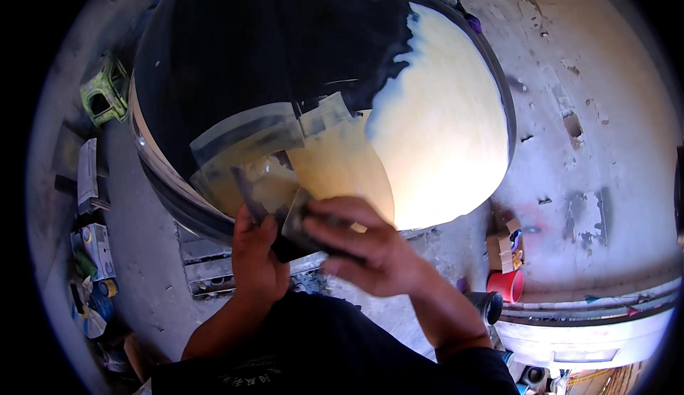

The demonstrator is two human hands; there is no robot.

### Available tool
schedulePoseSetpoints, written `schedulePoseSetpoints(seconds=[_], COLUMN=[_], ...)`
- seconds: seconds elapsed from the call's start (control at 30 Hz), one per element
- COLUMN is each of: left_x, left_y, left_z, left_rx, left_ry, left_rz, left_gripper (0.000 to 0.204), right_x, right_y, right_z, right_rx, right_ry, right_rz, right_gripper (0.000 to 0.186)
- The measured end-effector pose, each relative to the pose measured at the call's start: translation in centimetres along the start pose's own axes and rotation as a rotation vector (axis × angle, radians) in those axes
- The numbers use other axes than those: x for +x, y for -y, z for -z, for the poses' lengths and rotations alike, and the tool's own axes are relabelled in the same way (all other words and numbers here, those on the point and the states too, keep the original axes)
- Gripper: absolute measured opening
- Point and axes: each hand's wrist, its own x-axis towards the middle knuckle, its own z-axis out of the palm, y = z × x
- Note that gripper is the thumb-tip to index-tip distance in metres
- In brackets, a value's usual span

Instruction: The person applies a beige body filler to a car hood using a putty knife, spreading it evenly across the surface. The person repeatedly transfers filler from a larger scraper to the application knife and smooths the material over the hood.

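A large dark car panel (235, 46) curves across the middle, with smooth cream-coloured filler (442, 131) over its right side. Thinner yellowish filler (342, 160) lies in overlapping strokes at the near middle. My left hand (256, 267) grips the near edge of a flat putty board (244, 185), on which a pale lump of putty (273, 181) sits. Against that board's right side, my right hand (363, 242) pinches a flat, greyish putty spreader (294, 215). The right hand is slightly blurred, and its fingers partly cover the tool.
On the left floor are a green frame-like part (105, 94), boxes (96, 245) and a tape roll (107, 288). To the right stand an open cardboard box (502, 249), a red bucket (506, 286) and a dark container (486, 306). A white panel (591, 338) lies at lower right.
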Motion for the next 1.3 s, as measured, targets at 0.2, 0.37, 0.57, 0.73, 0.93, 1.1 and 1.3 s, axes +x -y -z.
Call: schedulePoseSetpoints(seconds=[0.2,0.37,0.57,0.73,0.93,1.1,1.3], left_x=[0.3,1.0,0.4,-0.1,0.1,-0.2,-0.5], left_y=[-1.1,-2.6,-3.7,-4.2,-4.5,-4.3,-3.7], left_z=[-0.3,-0.2,1.1,2.2,1.7,1.2,1.2], left_rx=[0.007,0.112,0.211,0.193,0.213,0.229,0.220], left_ry=[0.008,0.056,0.009,0.029,-0.013,-0.064,-0.156], left_rz=[-0.016,-0.146,-0.105,-0.081,-0.073,-0.079,-0.105], left_gripper=[0.043,0.047,0.049,0.050,0.050,0.049,0.049], right_x=[-2.1,0.6,7.8,6.5,2.3,1.8,5.9], right_y=[-2.5,-6.9,-9.5,-5.7,-3.1,-6.9,-13.1], right_z=[0.4,3.9,4.4,-1.1,-2.8,3.9,8.6], right_rx=[-0.167,-0.809,-0.825,-0.876,-0.869,-0.937,-0.753], right_ry=[-0.029,-0.125,0.108,0.208,0.285,0.067,0.128], right_rz=[-0.047,-0.454,-0.927,-0.812,-0.651,-0.679,-0.957], right_gripper=[0.044,0.053,0.050,0.048,0.048,0.045,0.044])
